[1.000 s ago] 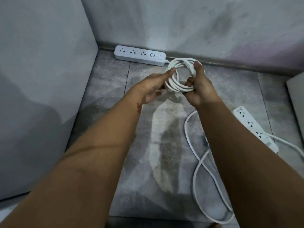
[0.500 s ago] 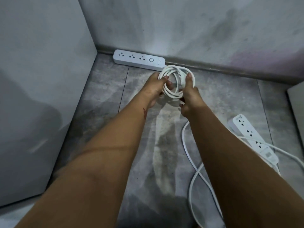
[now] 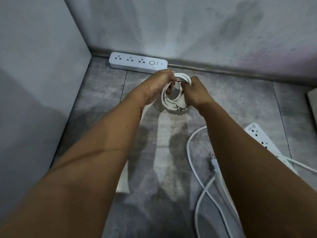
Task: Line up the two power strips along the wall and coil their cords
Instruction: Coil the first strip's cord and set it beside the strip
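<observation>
The first power strip (image 3: pixel 137 63) lies flat on the floor (image 3: pixel 106 93), sockets up, with its long side against the base of the back wall (image 3: pixel 188 31), near the left corner. Three sockets and a round switch are visible on its top face.

The coiled cord (image 3: pixel 169 103) sits just in front of the right end of this strip, between both hands. The left hand (image 3: pixel 157 85) holds the top left of the coil, and its grip is closed around the bundled loops with the fingers curled through the centre. The right hand (image 3: pixel 197 93) holds the top right of the coil, and its grip is likewise closed over the loops. The plug (image 3: pixel 179 109) of this cord rests at the lower edge of the coil, prongs pointing toward the camera. Whether the coil touches the floor cannot be determined.

The second power strip (image 3: pixel 260 140) lies on the floor at the right, well apart from the wall and at an angle to it, partly hidden by the right forearm. Its loose cord (image 3: pixel 193 152) runs in open, crossing loops over the floor beside that forearm. A second plug (image 3: pixel 214 163) lies on the floor within those loops.
</observation>
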